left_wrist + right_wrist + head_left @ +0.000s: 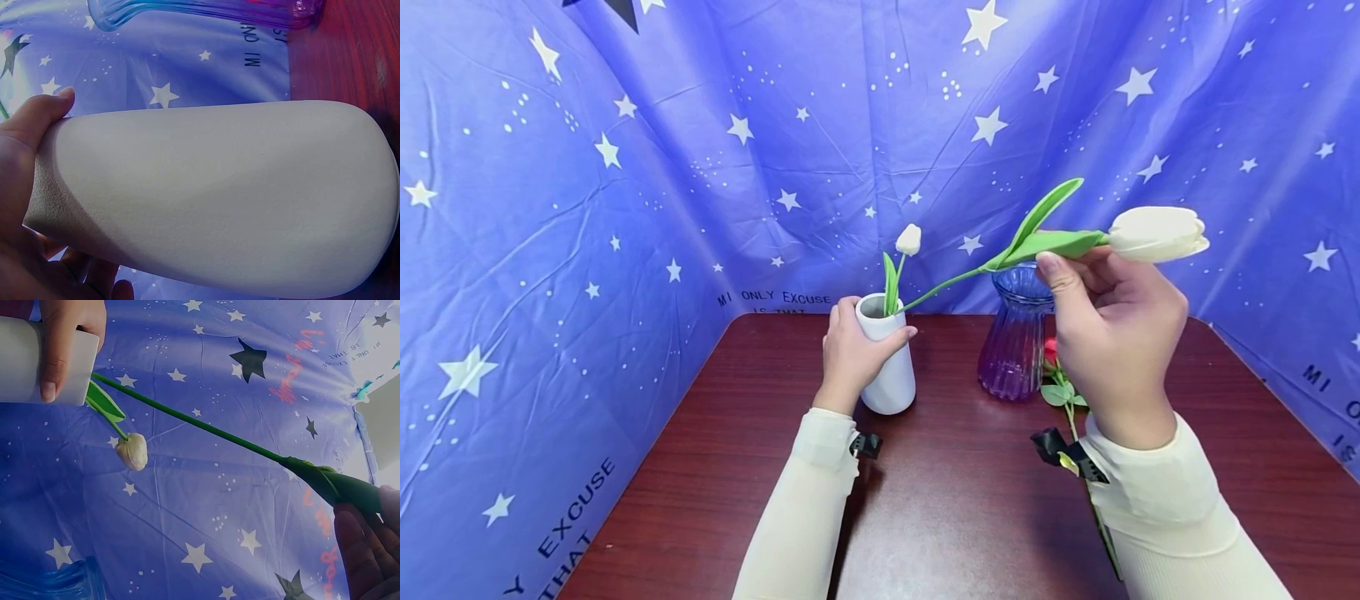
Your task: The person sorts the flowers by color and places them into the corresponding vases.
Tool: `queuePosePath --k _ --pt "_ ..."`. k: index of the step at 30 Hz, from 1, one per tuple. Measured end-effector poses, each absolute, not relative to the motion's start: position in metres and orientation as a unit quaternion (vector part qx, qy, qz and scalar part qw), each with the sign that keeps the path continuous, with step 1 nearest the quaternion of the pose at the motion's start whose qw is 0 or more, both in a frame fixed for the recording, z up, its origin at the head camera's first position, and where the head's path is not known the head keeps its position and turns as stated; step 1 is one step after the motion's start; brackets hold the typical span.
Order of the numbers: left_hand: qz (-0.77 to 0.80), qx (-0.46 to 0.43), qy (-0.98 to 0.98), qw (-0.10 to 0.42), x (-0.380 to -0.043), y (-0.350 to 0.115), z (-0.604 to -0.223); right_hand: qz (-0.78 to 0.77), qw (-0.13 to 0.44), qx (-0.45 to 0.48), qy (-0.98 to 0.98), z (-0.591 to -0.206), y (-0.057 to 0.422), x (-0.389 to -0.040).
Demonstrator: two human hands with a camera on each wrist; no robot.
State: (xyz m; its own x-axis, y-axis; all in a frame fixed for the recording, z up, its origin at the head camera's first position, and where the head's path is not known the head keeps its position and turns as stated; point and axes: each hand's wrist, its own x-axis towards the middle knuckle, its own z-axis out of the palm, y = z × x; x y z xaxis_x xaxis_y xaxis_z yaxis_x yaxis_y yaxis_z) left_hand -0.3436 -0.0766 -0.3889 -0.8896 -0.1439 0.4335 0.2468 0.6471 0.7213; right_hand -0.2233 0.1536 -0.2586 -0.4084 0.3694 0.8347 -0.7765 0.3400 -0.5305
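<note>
My left hand [854, 352] grips a white vase [891, 383] near its rim, thumb on one side and fingers on the other. The vase stands upright on the table, and one white tulip [908, 239] with a green leaf rises from its mouth. Between thumb and fingers, my right hand [1120, 325] pinches a second white tulip [1159, 233] by its leafy part, below the bloom. That tulip slants, bloom up to the right, with its stem end at the vase's rim. The left wrist view shows the vase body [219, 194] filling most of the frame.
A blue and purple glass vase [1011, 358] stands right of the white vase, partly behind my right hand. A red rose [1051, 350] lies beside it, its long stem running under my right wrist. A starry blue curtain [850, 167] surrounds the dark red table [955, 517].
</note>
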Motion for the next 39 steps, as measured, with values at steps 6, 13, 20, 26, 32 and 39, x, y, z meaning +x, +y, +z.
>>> queuePosePath --k 6,13,20,26,32,39 --pt "-0.419 -0.030 -0.877 0.234 -0.345 -0.077 -0.389 0.541 0.516 0.177 -0.640 -0.258 0.150 -0.226" --pt "-0.419 -0.033 -0.876 0.237 -0.346 -0.076 -0.391 0.509 0.515 0.175 -0.667 -0.260 0.149 -0.228" --pt "-0.418 -0.034 -0.874 0.244 -0.347 -0.076 -0.391 0.489 0.515 0.181 -0.680 -0.262 0.148 -0.230" --pt "-0.420 -0.032 -0.875 0.240 -0.345 -0.076 -0.391 0.481 0.511 0.178 -0.690 -0.265 0.144 -0.232" --pt "-0.419 -0.032 -0.876 0.238 -0.346 -0.077 -0.391 0.466 0.501 0.183 -0.706 -0.269 0.140 -0.235" --pt "-0.419 -0.032 -0.876 0.238 -0.347 -0.077 -0.392 0.437 0.496 0.193 -0.725 -0.272 0.140 -0.237"
